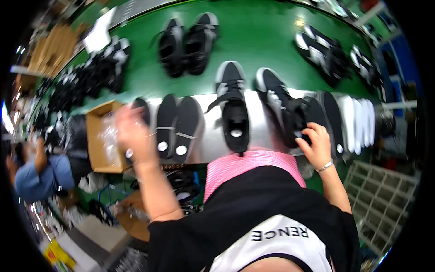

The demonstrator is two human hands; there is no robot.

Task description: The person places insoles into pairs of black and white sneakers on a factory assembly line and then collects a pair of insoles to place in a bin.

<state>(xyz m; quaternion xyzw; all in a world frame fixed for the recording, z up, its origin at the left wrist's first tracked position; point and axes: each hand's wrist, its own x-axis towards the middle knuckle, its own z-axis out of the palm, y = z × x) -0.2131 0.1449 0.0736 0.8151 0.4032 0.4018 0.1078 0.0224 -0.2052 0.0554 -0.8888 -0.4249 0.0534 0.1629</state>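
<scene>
My left hand (132, 132) is blurred, raised over the steel ledge (209, 131) next to several black insoles (174, 122) that carry round stickers; whether it holds anything cannot be told. My right hand (316, 144), a bracelet on its wrist, grips the heel of a black and white shoe (281, 106) that lies on the ledge. Between my hands a second black shoe (232, 106) points away from me, a round sticker inside it.
A green conveyor belt (263, 41) behind the ledge carries more black shoes (188, 43). An open cardboard box (102, 136) stands at the left. White soles (360, 120) are stacked at the right. Another person in blue (38, 174) sits far left.
</scene>
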